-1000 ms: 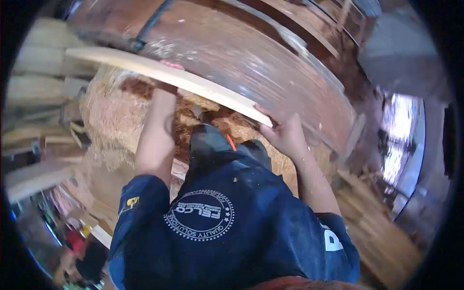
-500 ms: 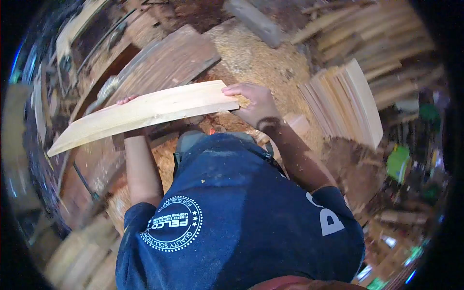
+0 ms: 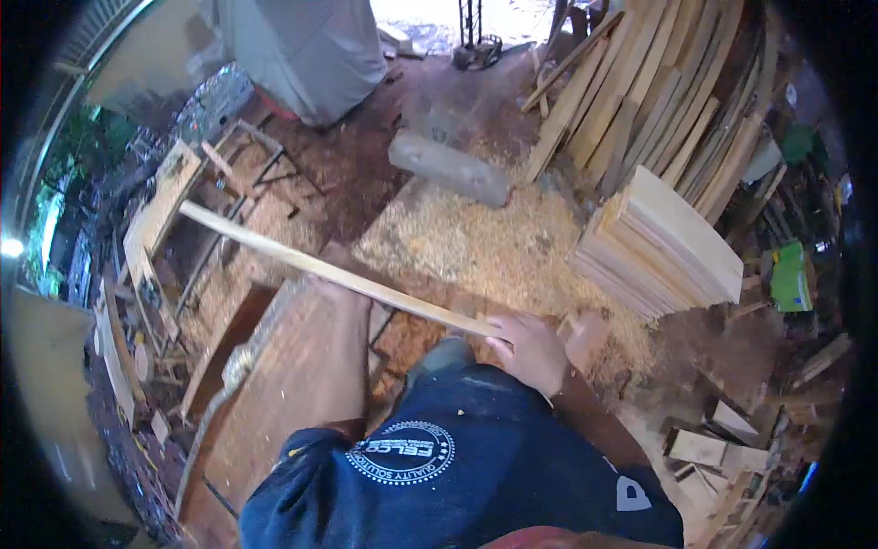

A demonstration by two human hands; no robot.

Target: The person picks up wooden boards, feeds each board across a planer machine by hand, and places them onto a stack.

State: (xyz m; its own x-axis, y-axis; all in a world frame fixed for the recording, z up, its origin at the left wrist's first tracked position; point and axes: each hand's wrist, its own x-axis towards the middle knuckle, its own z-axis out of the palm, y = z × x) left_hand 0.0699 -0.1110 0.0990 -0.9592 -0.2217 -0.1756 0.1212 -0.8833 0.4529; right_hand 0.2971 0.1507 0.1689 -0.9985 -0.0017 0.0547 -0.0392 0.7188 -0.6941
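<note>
A long pale wooden board is held out in front of my body, turned so that its narrow edge faces up. Its far end reaches to the upper left. My right hand grips the near end, with fingers over the top. My left hand supports the board around its middle from behind and below; most of those fingers are hidden by the wood and the wrist.
A neat stack of cut boards stands at the right, with long planks leaning behind it. Sawdust covers the ground around a grey timber block. A large wooden slab lies at the left. Wood scraps are at lower right.
The board has been rolled from showing its broad face to showing its narrow edge. My head view has lifted, bringing more of the yard into sight. Both hands still hold the board.
</note>
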